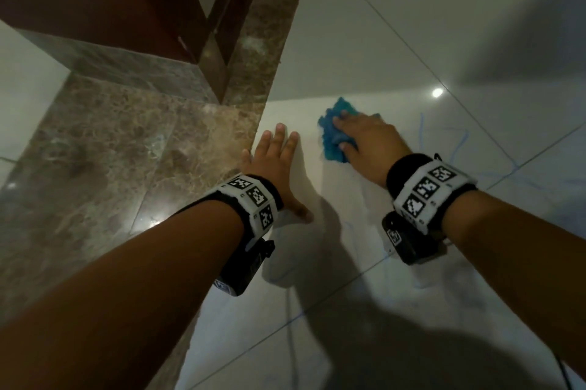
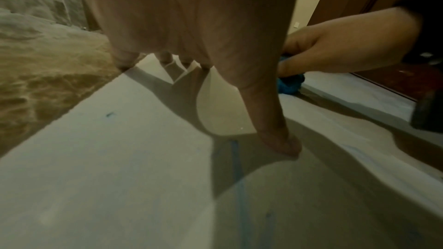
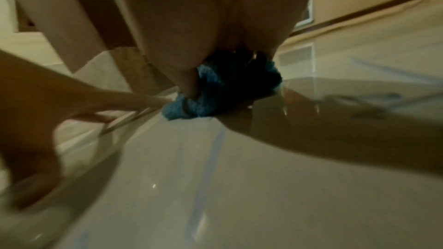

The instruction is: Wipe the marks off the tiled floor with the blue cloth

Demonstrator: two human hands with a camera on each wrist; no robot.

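right hand [image 1: 364,142] presses the bunched blue cloth [image 1: 333,139] under its curled fingers; left hand [image 1: 276,164] flat, fingers spread on the tiled floor [image 1: 348,310]

A home interior, seen at floor level; glossy pale floor tiles [image 1: 396,50] spread under both hands; a brown marble threshold strip [image 1: 104,148] runs left of the left hand [image 1: 275,164]; beyond it stands a dark wooden door frame [image 1: 234,8].
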